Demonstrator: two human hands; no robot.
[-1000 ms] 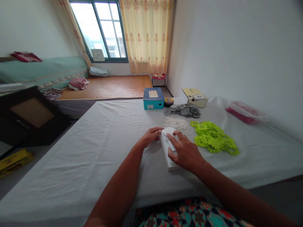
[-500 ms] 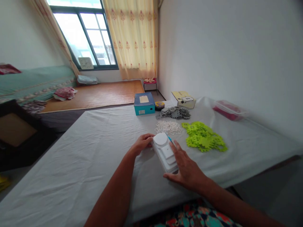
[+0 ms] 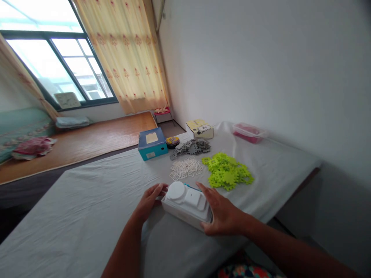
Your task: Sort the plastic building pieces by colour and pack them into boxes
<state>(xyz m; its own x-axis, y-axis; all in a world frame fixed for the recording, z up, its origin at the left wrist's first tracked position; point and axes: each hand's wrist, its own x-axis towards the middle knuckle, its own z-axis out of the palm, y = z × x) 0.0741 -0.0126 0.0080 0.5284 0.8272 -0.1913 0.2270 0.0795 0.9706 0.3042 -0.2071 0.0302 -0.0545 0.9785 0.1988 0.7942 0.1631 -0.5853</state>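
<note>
White plastic box (image 3: 184,217), oblong, lay on the table near its near edge, long side at a slant. On its top: a flat white round disc (image 3: 176,190) at the left end, a white square block (image 3: 193,198) beside it; a bit of blue showed at the far side. Right hand (image 3: 222,212) straddled the right end, thumb pressed to the near side, fingers spread along the far side, box held between. Left hand (image 3: 150,199) was at the left end, fingers loosely curled; couldn't tell if they pinched it.

Table (image 3: 95,200) had a creased white cloth. Just beyond the box: heap of small white square frames (image 3: 185,168); right of that, lime-green gear-shaped plastic pieces (image 3: 227,172). Behind, dark grey gear-shaped pieces (image 3: 193,147). Toward the far edge: blue-and-teal cardboard box (image 3: 152,143), round yellow-topped tin (image 3: 173,141). Pale yellow printed carton (image 3: 199,128) sat near the far right corner; clear tub with pink contents (image 3: 249,133) by the wall-side edge.

Room: plain white wall (image 3: 255,58) on the right, yellow patterned curtain (image 3: 127,69), dark-framed window (image 3: 58,65), square clock (image 3: 67,100) on its sill, brown mat-topped bed (image 3: 104,135) below.
</note>
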